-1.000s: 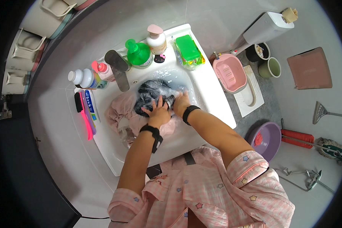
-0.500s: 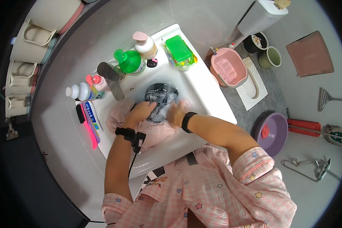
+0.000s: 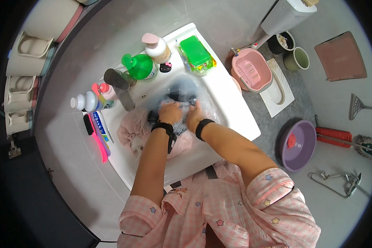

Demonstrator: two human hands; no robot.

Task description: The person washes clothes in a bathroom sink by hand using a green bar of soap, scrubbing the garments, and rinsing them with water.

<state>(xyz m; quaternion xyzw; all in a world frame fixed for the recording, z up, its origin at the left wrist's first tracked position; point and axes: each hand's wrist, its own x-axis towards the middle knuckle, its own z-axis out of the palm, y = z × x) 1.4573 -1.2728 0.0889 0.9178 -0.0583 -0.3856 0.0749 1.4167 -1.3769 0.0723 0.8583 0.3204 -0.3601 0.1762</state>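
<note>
In the white washbasin, my left hand and my right hand are close together in cloudy, sudsy water. Both are closed on a wet dark plaid cloth, whose black part bulges up beyond the fingers. My fingertips are partly hidden by cloth and suds. Pale pink fabric lies bunched beside and under the plaid cloth, on the left and near side. Black bands circle both wrists.
A dark grey faucet reaches over the basin's left side. Around the rim stand a green pump bottle, a white pump bottle, a green-lidded pack and a pink brush. Rightward are a pink tub and purple basin.
My left hand has moved right, closer to my right hand. The plaid cloth is more bunched together, and the water around it looks cloudier and stirred up.
</note>
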